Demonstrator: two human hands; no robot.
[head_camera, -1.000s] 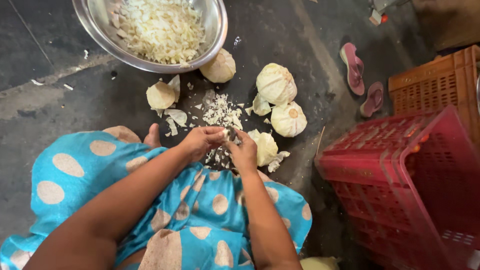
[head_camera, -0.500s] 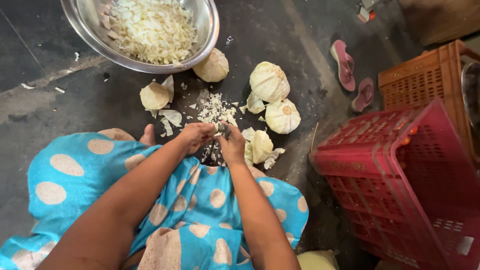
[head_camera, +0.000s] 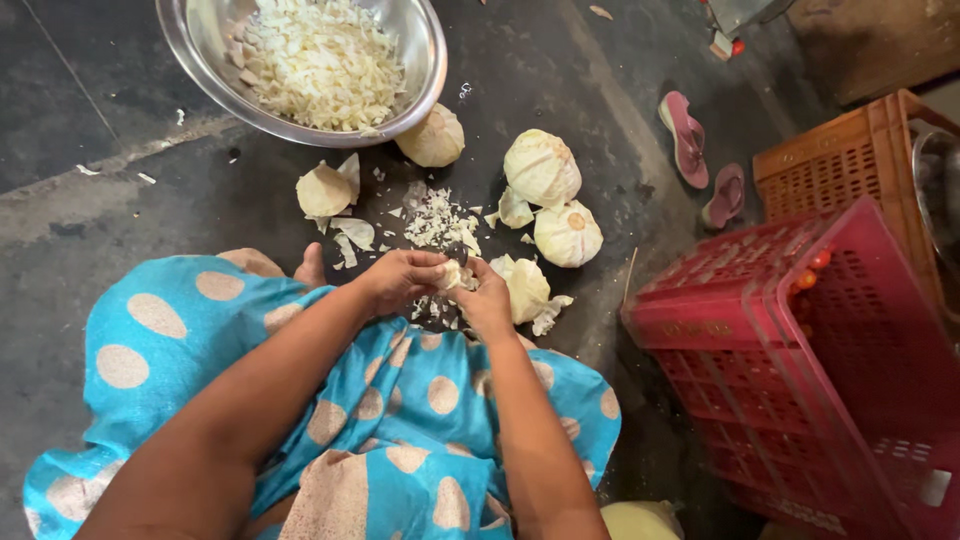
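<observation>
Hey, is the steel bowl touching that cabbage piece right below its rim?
Cannot tell. In the head view the steel bowl rim overlaps the top of the cabbage piece from above, hiding where they would meet, so neither contact nor a gap shows.

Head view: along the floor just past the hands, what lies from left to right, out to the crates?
Cabbage wedge → pile of chopped bits → two whole cabbages → pink sandals → red crate, with the orange crate behind it.
</observation>
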